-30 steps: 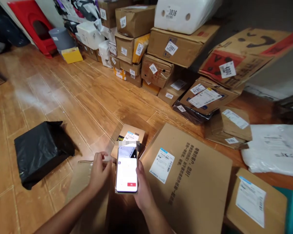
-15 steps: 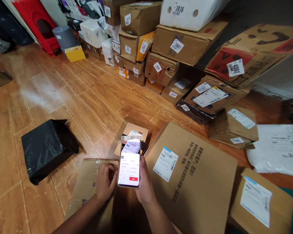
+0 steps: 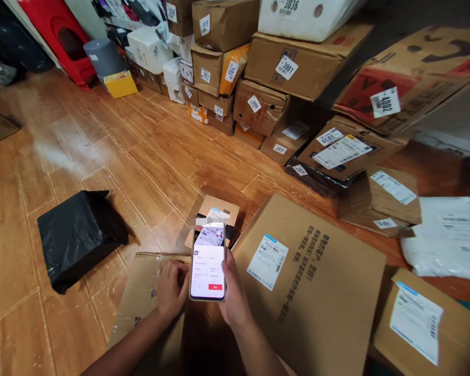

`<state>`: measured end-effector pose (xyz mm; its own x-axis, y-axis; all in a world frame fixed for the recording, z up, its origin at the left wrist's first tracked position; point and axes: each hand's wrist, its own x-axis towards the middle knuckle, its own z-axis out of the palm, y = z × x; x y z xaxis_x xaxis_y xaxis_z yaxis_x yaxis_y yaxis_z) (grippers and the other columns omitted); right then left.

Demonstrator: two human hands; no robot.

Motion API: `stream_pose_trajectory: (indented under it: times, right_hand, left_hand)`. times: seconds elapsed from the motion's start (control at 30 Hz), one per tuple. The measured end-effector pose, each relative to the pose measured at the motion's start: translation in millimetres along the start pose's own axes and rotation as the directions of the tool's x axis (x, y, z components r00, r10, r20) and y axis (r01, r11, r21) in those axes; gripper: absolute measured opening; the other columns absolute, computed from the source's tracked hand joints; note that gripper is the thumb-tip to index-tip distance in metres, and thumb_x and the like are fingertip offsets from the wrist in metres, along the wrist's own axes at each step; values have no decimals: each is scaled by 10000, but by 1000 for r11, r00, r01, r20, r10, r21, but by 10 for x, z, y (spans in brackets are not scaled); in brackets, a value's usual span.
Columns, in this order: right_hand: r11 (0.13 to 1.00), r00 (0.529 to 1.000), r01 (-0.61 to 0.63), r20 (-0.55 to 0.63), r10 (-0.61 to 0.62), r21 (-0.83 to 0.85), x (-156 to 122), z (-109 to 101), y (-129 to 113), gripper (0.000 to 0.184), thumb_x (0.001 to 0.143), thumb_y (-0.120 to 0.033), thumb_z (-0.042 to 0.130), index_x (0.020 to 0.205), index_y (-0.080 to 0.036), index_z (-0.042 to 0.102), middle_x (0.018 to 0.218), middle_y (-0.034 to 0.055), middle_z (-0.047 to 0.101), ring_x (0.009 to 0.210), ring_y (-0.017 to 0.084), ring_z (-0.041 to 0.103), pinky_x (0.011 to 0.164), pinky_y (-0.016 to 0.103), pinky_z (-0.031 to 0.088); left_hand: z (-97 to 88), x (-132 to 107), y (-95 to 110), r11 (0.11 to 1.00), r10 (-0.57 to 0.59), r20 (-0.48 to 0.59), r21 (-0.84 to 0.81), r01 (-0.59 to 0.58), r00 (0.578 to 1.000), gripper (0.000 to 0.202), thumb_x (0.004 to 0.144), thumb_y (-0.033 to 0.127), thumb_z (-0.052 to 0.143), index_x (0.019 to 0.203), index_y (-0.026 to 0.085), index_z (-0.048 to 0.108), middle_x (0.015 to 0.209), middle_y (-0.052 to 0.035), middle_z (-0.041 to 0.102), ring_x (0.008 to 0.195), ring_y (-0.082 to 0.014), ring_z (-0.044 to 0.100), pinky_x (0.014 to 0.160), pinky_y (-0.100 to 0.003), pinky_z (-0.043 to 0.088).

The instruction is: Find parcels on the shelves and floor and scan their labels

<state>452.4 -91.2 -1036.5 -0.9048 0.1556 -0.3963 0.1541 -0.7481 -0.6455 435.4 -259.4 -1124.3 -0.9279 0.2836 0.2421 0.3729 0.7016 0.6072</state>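
Observation:
My right hand [image 3: 235, 292] is wrapped round the right side of a smartphone [image 3: 207, 269], its thumb along the edge. On the lit screen is a parcel label above a white panel with a red button. My left hand [image 3: 173, 287] is at the phone's left edge with curled fingers, over a flat brown carton [image 3: 131, 297]; whatever its fingertips hold is hidden. Just beyond the phone lies a small labelled box [image 3: 229, 206], partly covered by it. A large carton [image 3: 332, 292] with a white shipping label [image 3: 267, 261] and printed characters stands to the right of my right hand.
A black-wrapped parcel [image 3: 78, 235] lies on the wooden floor to the left. Numbered cartons [image 3: 285, 55] are stacked along the wall. At the right are a labelled box [image 3: 454, 324] and a white bag [image 3: 450, 256]. A red plastic stool [image 3: 58, 42] stands at the back left.
The view has shifted slightly, so the stacked boxes appear a little farther right and higher. Both hands and the phone hold nearly the same pose.

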Motion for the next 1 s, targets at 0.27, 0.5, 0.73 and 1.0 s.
stream_pose_trajectory:
  times: [0.27, 0.5, 0.73, 1.0]
  right_hand:
    - [987, 997, 23, 78, -11, -161, -131, 16, -86, 845, 636, -154, 850, 1352, -304, 427, 1283, 63, 659, 1131, 287, 644, 921, 430, 537]
    - [986, 989, 47, 146, -24, -160, -125, -2, -102, 857, 638, -177, 840, 1361, -297, 395, 1295, 69, 633, 1108, 282, 643, 873, 399, 553]
    - [984, 988, 28, 153, -1, -177, -127, -14, -106, 870, 640, -194, 840, 1363, -296, 368, 1276, 80, 640, 1074, 291, 657, 868, 420, 550]
    - [981, 986, 61, 165, -29, -187, -112, -14, -99, 842, 646, -213, 843, 1345, -285, 380, 1249, 76, 645, 1102, 289, 642, 881, 402, 543]
  left_hand:
    - [18, -21, -35, 998, 9, 18, 59, -10, 1000, 75, 909, 276, 518, 947, 214, 501, 931, -57, 573, 866, -232, 519, 758, -393, 380]
    - [5, 3, -15, 999, -7, 24, 41, 6, 1000, 95, 908, 302, 514, 942, 213, 520, 903, -59, 572, 857, -241, 517, 745, -385, 392]
    - [14, 6, -8, 999, -5, 16, 48, 4, 1000, 105, 921, 313, 495, 944, 214, 522, 898, -53, 585, 856, -236, 532, 750, -387, 390]
    - [15, 12, -12, 999, 3, 19, 44, -4, 1000, 93, 918, 304, 497, 930, 214, 517, 904, -56, 587, 854, -232, 532, 741, -386, 391]
